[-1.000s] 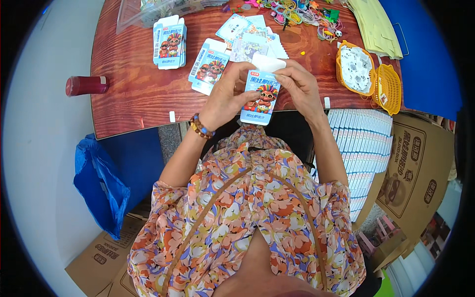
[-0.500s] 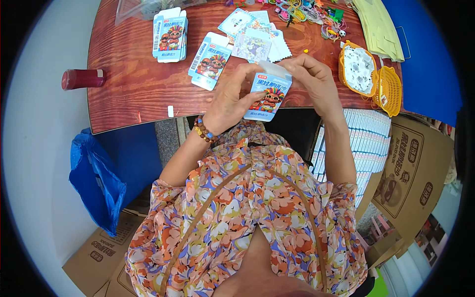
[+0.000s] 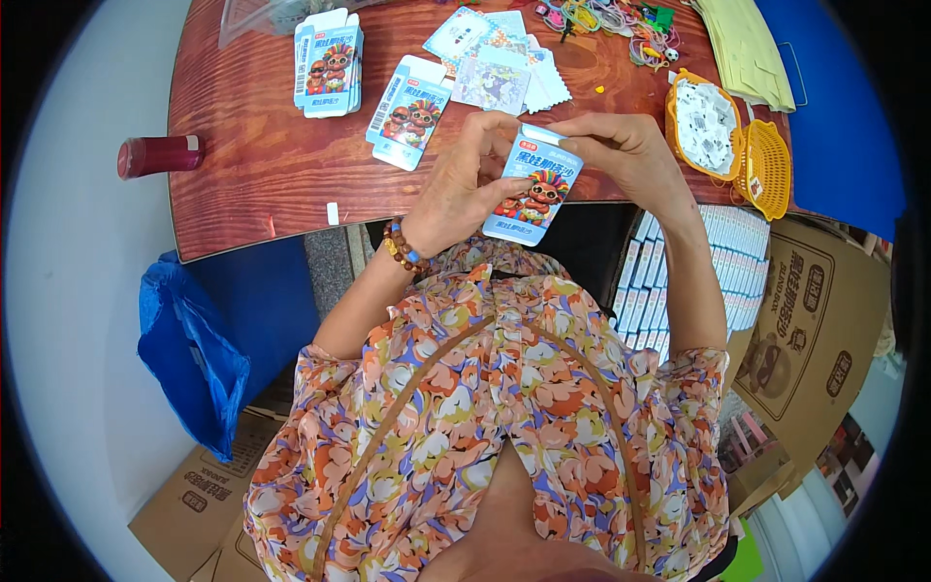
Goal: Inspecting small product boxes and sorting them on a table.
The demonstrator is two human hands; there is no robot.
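Note:
A small light-blue cardboard box [image 3: 531,206] with cartoon figures on its front is held up just past the table's near edge. My left hand [image 3: 454,189] wraps its left side, thumb across the front. At the top right corner, my right hand [image 3: 626,160] pinches the box's upper edge, where a white flap shows; the fingertips behind it are hidden. Beyond my left hand lies a similar flattened box [image 3: 409,118] on the wooden table [image 3: 247,175]. A stack of such boxes [image 3: 328,70] sits farther left, and several patterned cards [image 3: 490,82] lie beyond my hands.
Yellow baskets [image 3: 705,126], one holding white packets, stand at the right. Small colourful toys and cords [image 3: 630,24] spread at the back. A dark red bottle [image 3: 160,155] lies at the left edge. Rows of packed boxes [image 3: 732,262] and a brown carton [image 3: 815,320] are below right.
The pale translucent piece that stuck up from the box's top no longer shows; a white flap is there. The box has shifted slightly right, and my right hand has come down onto its upper edge.

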